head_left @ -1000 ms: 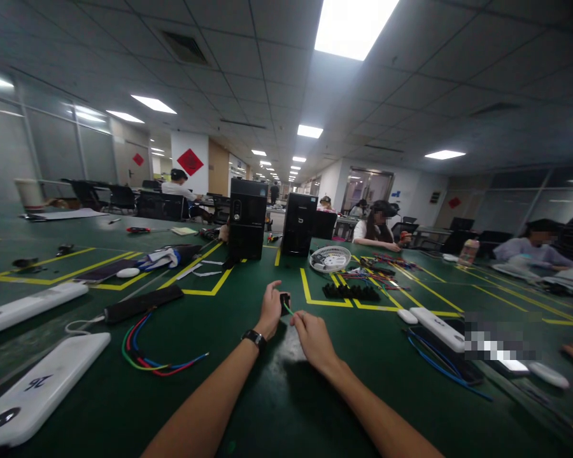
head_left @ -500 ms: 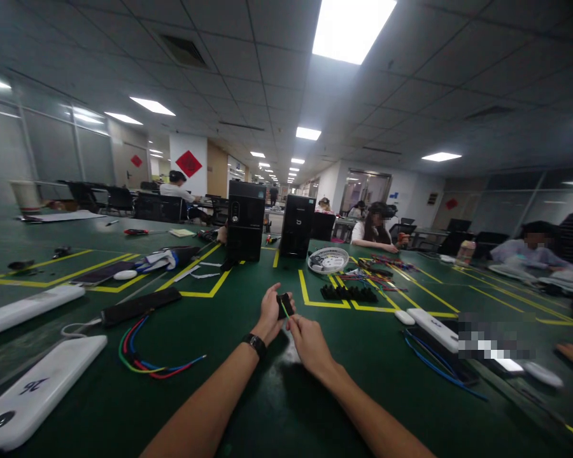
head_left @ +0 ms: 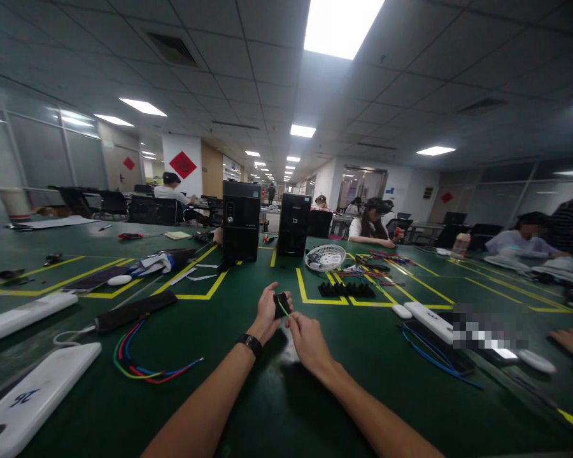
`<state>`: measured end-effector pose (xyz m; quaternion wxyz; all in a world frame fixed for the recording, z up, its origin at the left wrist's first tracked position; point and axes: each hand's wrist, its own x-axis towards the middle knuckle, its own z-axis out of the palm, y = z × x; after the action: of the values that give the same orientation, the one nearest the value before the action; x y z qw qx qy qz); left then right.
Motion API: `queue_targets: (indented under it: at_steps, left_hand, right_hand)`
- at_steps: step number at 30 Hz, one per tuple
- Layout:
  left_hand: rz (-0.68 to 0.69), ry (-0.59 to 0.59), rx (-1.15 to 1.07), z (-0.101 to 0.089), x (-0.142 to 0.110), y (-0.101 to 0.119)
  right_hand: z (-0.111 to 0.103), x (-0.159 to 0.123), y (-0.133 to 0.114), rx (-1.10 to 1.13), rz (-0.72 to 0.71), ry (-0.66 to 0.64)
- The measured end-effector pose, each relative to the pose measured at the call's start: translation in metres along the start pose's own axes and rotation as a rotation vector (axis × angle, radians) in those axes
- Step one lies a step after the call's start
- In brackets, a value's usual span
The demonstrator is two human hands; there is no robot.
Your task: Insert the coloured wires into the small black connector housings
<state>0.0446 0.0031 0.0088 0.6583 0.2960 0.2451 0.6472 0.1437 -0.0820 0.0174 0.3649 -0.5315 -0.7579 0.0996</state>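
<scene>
Palm up above the table, my left hand (head_left: 268, 313) has its fingers curled round a small black block (head_left: 279, 304). A black watch sits on that wrist. My right hand (head_left: 309, 340) pinches a thin yellow-green wire (head_left: 283, 308), which runs up against the black block. Whether the wire's tip goes into the block is too small to tell. Left of my forearms lies a bundle of blue, red and green wires (head_left: 160, 376). Beyond my right hand stands a row of black blocks (head_left: 346, 290) on the green table (head_left: 248, 407).
Two black computer towers (head_left: 241, 222) stand ahead. A white basket (head_left: 325, 257) sits near loose coloured wires (head_left: 386, 270). White power banks (head_left: 48, 394) lie at left, another (head_left: 430, 323) at right with blue wires (head_left: 439, 362). Another person's hand (head_left: 570, 341) rests at the right edge.
The view has shifted slightly, so the table things sit a little further left. Both hands keep nearly the same pose, with the wire still at the black block.
</scene>
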Motion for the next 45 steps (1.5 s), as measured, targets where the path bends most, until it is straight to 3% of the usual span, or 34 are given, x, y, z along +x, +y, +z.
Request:
queue_targets:
  at_steps: [7, 11, 15, 21, 27, 35, 40, 45]
  left_hand:
    - [0.198, -0.008, 0.314, -0.012, 0.0, -0.001]
    - [0.184, 0.102, 0.147, -0.004, 0.005, -0.002]
    - [0.123, 0.287, 0.003, -0.003, 0.01, 0.007]
    - [0.06, 0.238, 0.379, -0.03, 0.024, 0.03]
    - [0.055, 0.229, 0.686, -0.054, 0.062, 0.049]
    - [0.11, 0.107, 1.043, -0.059, 0.097, 0.057]
    - [0.132, -0.1, 1.254, -0.055, 0.095, 0.075]
    - [0.023, -0.341, 1.408, -0.06, 0.098, 0.096]
  right_hand:
    - [-0.01, 0.008, -0.007, 0.087, -0.017, 0.037]
    - [-0.008, 0.008, -0.004, 0.075, 0.007, 0.068]
    - [0.005, -0.001, 0.002, 0.003, -0.006, -0.036]
    - [-0.001, 0.0, 0.003, -0.023, 0.009, -0.118]
    - [-0.003, -0.006, 0.003, -0.178, 0.001, -0.261]
    - [-0.002, -0.011, 0.0, -0.246, -0.103, -0.237]
    - [-0.012, -0.01, 0.011, -0.296, -0.086, -0.295]
    - [-0.006, 0.007, 0.017, -0.204, -0.082, -0.398]
